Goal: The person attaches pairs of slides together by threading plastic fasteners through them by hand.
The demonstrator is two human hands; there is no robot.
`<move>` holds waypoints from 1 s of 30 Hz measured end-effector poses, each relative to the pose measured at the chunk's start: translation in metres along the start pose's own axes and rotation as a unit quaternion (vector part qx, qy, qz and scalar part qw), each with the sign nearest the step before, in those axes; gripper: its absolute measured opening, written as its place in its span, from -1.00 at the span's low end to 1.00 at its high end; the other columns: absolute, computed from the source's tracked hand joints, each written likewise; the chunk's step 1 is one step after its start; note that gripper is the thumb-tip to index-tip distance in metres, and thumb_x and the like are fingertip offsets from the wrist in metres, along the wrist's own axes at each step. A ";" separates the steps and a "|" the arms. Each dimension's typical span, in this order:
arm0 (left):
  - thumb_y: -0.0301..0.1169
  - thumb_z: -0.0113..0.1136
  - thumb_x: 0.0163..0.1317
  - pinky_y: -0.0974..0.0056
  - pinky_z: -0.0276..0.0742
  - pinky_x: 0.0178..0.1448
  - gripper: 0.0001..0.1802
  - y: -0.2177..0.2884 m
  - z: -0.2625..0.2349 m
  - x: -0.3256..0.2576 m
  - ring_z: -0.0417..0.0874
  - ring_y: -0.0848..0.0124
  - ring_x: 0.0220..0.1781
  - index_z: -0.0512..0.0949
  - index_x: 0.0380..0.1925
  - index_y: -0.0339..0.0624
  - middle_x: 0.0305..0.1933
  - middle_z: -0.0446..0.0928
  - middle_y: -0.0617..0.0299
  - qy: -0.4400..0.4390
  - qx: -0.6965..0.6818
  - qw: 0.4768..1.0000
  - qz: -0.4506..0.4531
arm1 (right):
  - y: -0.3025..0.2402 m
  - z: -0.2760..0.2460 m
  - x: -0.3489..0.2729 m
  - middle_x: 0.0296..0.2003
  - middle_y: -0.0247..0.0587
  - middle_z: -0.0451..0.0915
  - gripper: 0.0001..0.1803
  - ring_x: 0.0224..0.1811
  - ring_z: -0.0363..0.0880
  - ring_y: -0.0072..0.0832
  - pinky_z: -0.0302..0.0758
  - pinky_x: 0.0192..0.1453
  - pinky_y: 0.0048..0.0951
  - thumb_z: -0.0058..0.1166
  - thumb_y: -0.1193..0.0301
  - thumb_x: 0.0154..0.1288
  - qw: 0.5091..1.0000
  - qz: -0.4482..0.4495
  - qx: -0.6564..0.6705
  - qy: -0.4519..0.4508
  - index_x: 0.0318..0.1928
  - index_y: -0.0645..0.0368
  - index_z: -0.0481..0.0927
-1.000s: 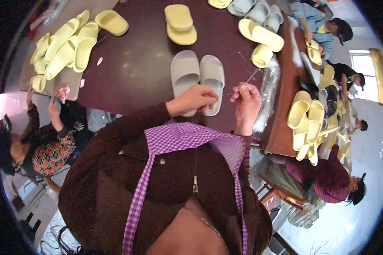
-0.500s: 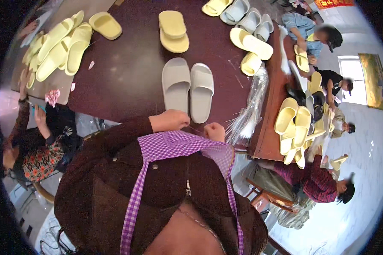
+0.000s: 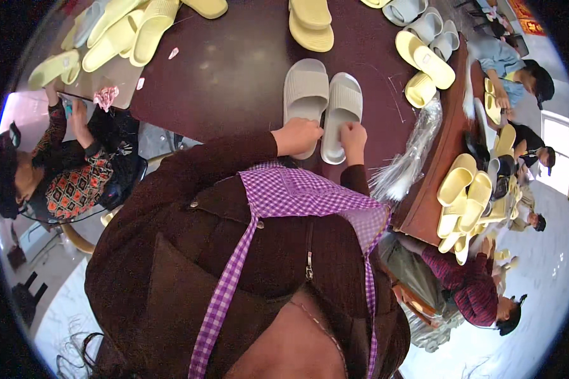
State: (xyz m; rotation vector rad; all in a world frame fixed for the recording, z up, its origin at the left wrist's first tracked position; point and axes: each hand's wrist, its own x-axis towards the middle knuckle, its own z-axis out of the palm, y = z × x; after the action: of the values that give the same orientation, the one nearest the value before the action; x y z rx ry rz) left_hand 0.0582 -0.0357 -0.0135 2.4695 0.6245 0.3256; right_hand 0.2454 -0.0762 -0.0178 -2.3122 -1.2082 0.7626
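A pair of grey slippers stands before me on the dark red table, the left slipper point(image 3: 306, 91) close beside the right slipper point(image 3: 344, 101). My left hand point(image 3: 299, 137) is closed above the heel end of the left slipper and hides part of it. My right hand point(image 3: 353, 140) is closed too, its fingers pinched together at the outer edge of the right slipper's heel. Whatever is between the fingers of either hand is too small to make out. Behind the pair lie stacked yellow slippers point(image 3: 311, 30).
A bundle of clear plastic strands point(image 3: 411, 155) lies at the table's right edge. Yellow slippers point(image 3: 117, 41) are heaped at the left, near a seated co-worker point(image 3: 76, 183). At the far right, co-workers sit by more yellow slippers point(image 3: 464, 192). The table point(image 3: 227, 69) is dark red.
Both hands have moved forward from near my apron to over the slippers' heels. The thin strand seen between them earlier no longer shows. The view has shifted, moving the scene rightward and upward.
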 end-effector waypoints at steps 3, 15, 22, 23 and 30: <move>-0.49 0.01 -0.02 0.04 0.50 -0.25 -0.89 -0.002 -0.004 0.005 0.60 0.05 -0.32 0.51 -0.51 -0.27 -0.42 0.52 -0.02 0.013 0.009 0.999 -0.029 | 0.001 0.002 0.008 -0.64 -0.03 0.55 -0.72 -0.57 0.58 -0.24 0.48 -0.41 -0.29 -0.02 0.33 0.08 0.998 -0.045 0.037 0.035 -0.48 0.32 0.60; -0.53 -0.01 -0.02 0.01 0.48 -0.23 -0.88 -0.018 0.005 0.021 0.60 0.04 -0.30 0.50 -0.47 -0.29 -0.39 0.54 -0.07 0.030 0.010 0.999 -0.040 | 0.014 -0.062 0.059 -0.57 0.00 0.58 -0.65 -0.51 0.60 -0.23 0.49 -0.36 -0.28 -0.05 0.26 0.14 0.993 -0.049 -0.099 -0.049 -0.46 0.33 0.61; -0.51 -0.02 0.00 0.08 0.48 -0.22 -0.88 -0.019 0.004 0.023 0.57 0.07 -0.25 0.46 -0.44 -0.30 -0.34 0.49 -0.01 0.026 0.033 0.998 -0.036 | 0.013 -0.031 0.124 -0.43 0.07 0.60 -0.63 -0.31 0.59 -0.09 0.47 -0.18 -0.21 -0.01 0.19 0.11 0.986 -0.117 -0.082 0.092 -0.39 0.30 0.63; -0.50 -0.01 0.01 0.10 0.49 -0.21 -0.88 -0.020 0.004 0.023 0.56 0.08 -0.25 0.44 -0.42 -0.30 -0.33 0.47 0.02 0.033 0.047 0.998 -0.028 | 0.013 -0.026 0.128 -0.40 0.08 0.60 -0.63 -0.29 0.58 -0.06 0.47 -0.15 -0.20 0.01 0.20 0.10 0.990 -0.101 -0.055 0.078 -0.38 0.30 0.63; -0.46 -0.03 0.01 0.17 0.47 -0.20 -0.88 -0.034 -0.002 0.021 0.54 0.18 -0.27 0.47 -0.48 -0.26 -0.36 0.45 0.07 0.131 0.102 0.986 -0.011 | 0.009 -0.012 0.129 -0.44 -0.02 0.62 -0.72 -0.34 0.62 -0.23 0.48 -0.25 -0.30 0.09 0.27 0.06 0.982 -0.128 -0.017 0.141 -0.34 0.24 0.64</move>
State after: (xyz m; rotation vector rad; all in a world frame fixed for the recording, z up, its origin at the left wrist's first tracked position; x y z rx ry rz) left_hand 0.0635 0.0007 -0.0300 2.6330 0.8305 0.6132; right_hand 0.3198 0.0257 -0.0492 -2.1435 -1.3558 0.3143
